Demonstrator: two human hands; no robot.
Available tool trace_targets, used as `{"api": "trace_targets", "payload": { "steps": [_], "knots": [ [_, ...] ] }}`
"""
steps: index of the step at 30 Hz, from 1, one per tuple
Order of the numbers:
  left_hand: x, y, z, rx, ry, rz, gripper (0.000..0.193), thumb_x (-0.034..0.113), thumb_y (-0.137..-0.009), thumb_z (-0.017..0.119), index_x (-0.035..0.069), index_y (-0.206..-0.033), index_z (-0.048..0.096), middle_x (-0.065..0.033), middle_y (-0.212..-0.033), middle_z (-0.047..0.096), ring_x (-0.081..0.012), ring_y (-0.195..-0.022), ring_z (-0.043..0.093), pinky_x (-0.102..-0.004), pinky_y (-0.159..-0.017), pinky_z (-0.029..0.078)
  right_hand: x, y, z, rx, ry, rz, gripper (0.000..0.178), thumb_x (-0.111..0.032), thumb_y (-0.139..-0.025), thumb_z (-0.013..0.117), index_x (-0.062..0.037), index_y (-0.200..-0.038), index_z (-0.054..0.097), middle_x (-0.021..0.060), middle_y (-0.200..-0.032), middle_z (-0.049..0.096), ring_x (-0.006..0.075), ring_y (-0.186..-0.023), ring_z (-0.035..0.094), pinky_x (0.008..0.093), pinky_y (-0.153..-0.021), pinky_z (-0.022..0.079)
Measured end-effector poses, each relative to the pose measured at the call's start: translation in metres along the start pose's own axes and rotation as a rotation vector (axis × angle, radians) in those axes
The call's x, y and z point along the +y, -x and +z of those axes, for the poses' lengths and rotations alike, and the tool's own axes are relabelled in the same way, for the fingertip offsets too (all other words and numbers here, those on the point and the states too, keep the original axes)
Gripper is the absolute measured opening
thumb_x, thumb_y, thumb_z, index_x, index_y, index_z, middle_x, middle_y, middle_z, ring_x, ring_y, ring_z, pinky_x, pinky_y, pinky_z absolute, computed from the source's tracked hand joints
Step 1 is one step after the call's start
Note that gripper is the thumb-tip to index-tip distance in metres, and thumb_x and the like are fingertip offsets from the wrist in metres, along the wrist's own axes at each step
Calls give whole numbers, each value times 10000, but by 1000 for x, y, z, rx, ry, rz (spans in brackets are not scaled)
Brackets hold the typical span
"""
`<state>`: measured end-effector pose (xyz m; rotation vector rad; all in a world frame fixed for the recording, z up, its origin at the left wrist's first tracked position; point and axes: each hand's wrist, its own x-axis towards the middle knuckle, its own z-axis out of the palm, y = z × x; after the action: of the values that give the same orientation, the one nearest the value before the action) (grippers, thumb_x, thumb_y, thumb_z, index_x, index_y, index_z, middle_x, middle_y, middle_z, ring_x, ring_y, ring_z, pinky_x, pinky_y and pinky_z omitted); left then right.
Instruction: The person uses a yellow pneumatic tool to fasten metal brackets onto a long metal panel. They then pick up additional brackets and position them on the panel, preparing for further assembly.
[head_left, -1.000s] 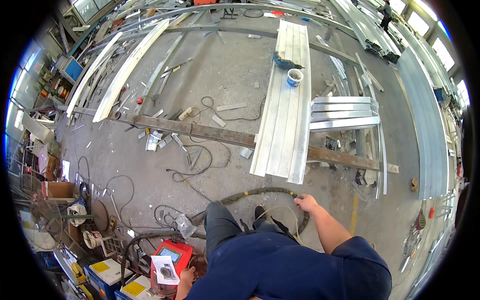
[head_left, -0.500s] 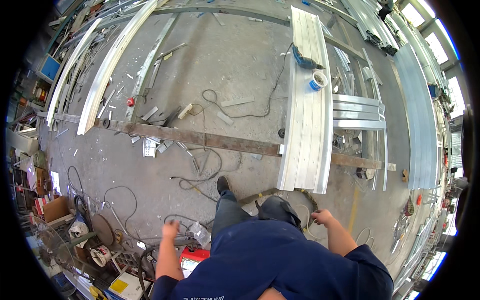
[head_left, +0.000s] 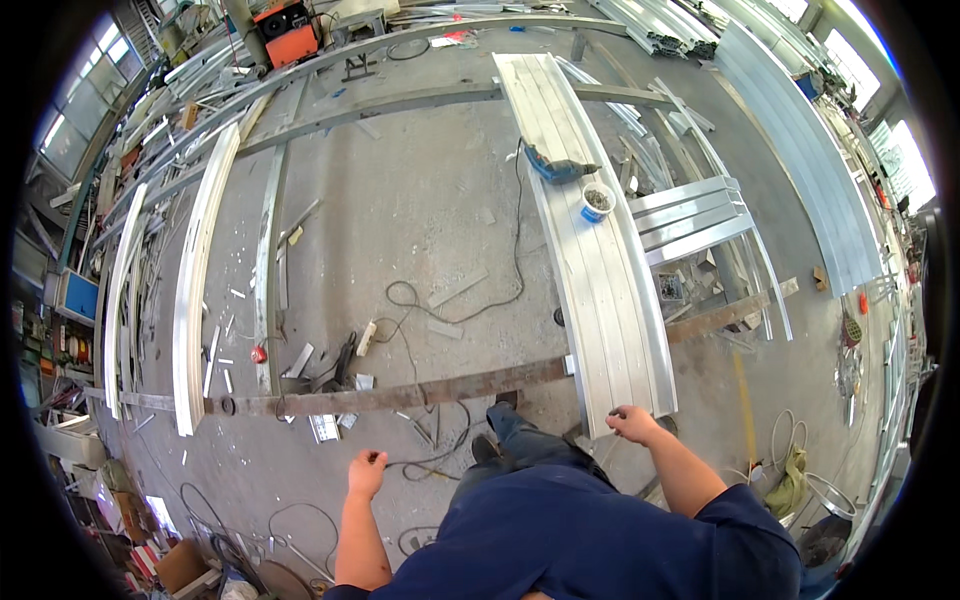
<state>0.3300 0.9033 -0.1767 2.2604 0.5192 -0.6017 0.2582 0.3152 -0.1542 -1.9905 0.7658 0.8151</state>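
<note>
My left hand (head_left: pixel 367 472) hangs above the floor, fingers curled in, with a small dark spot at the fingertips. My right hand (head_left: pixel 634 424) is at the near end of a long ribbed metal panel (head_left: pixel 600 310), its fingers closed; whether it touches the panel is unclear. Anything inside either hand is too small to make out. On the panel, farther off, lies a blue power drill (head_left: pixel 556 167). Beside it stands a white-and-blue tub (head_left: pixel 597 203) of small metal pieces.
A rusty steel beam (head_left: pixel 460 388) crosses low in front of me. A dark cable (head_left: pixel 517 270) loops over the floor from the drill. Pale metal profiles (head_left: pixel 205 280) rest on the frame at left. Silver slats (head_left: pixel 690 215) lie right of the panel.
I have moved forward, closer to the panel and the beam. My right hand has come up to the panel's near end. My left hand is raised farther forward.
</note>
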Motion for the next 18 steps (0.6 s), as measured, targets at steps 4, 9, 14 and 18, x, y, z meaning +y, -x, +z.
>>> {"api": "trace_targets", "payload": {
  "steps": [4, 9, 14, 18],
  "knots": [
    [82, -12, -13, -69, -290, 112, 350, 306, -836, 654, 7, -1019, 662, -155, -914, 695, -266, -831, 675, -366, -770, 514, 48, -48, -4, -14, -207, 212, 373, -272, -868, 642, 25, -1093, 623, 121, -873, 672, 180, -689, 641, 300, -595, 531],
    [95, -51, -48, -63, -331, 86, 373, 356, -825, 666, 27, -999, 674, -169, -929, 692, -325, -888, 662, -392, -792, 508, 87, -81, -8, 57, -521, 442, 318, -219, -873, 627, 23, -1078, 607, 135, -881, 661, 214, -661, 651, 326, -564, 544],
    [94, -78, -75, -42, -155, -147, 322, 301, -817, 660, -3, -920, 691, -120, -809, 695, -210, -717, 680, -338, -655, 527, 69, -86, -31, 122, -587, 371, 324, -219, -888, 602, 26, -1099, 590, 139, -891, 657, 221, -687, 654, 329, -596, 547],
    [54, -88, -76, -79, -117, -353, 314, 273, -815, 670, -22, -921, 689, -106, -795, 697, -203, -679, 678, -332, -600, 521, 46, -108, -39, 131, -722, 302, 374, -230, -896, 585, 34, -1159, 559, 133, -915, 653, 213, -702, 642, 325, -622, 538]
  ]
}}
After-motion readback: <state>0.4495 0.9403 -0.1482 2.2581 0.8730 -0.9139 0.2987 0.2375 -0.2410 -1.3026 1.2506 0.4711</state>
